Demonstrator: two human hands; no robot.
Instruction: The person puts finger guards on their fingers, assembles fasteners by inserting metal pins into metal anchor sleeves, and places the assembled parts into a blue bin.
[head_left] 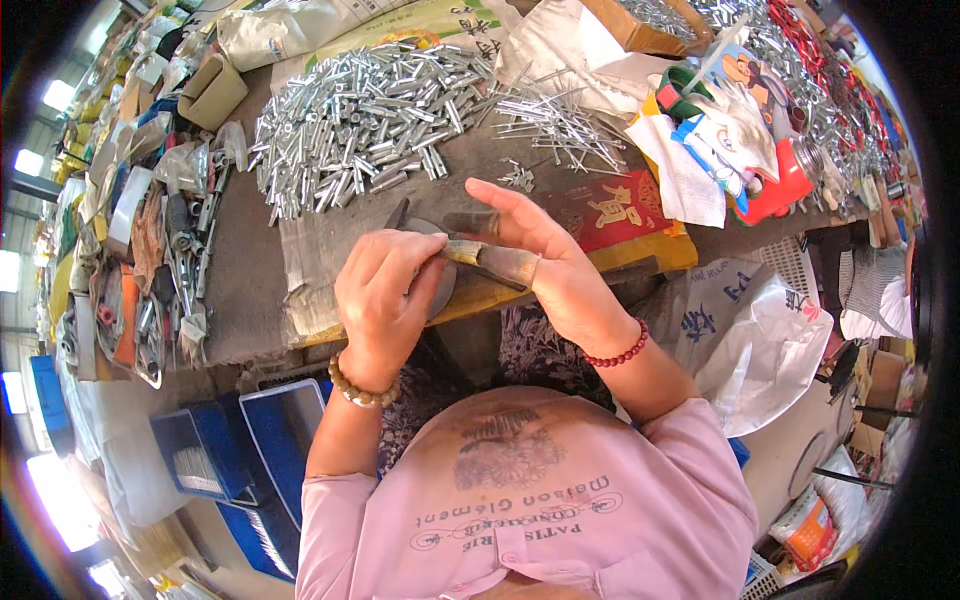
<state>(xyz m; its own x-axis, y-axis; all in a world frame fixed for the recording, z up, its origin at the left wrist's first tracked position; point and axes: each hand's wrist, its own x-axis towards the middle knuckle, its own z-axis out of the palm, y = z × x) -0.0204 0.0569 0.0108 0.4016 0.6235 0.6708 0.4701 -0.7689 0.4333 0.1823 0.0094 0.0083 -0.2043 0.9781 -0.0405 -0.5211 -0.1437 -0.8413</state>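
My right hand is spread over the bench's near edge, its index finger stretched out. Its thumb bears a worn grey-brown wrap with a yellowish band toward the tip; another finger seems covered in a similar dark sleeve. My left hand pinches the tip end of the thumb wrap between thumb and fingers. Partly hidden behind both hands is a dark metal fixture with a rounded plate. Farther back lies a large heap of silver metal sleeves, with a pile of long thin metal pins to its right.
A few small metal pieces lie beside a red printed sheet. At the right are a white cloth and a red container. Hand tools crowd the left side. Blue bins stand below left; a white sack hangs right.
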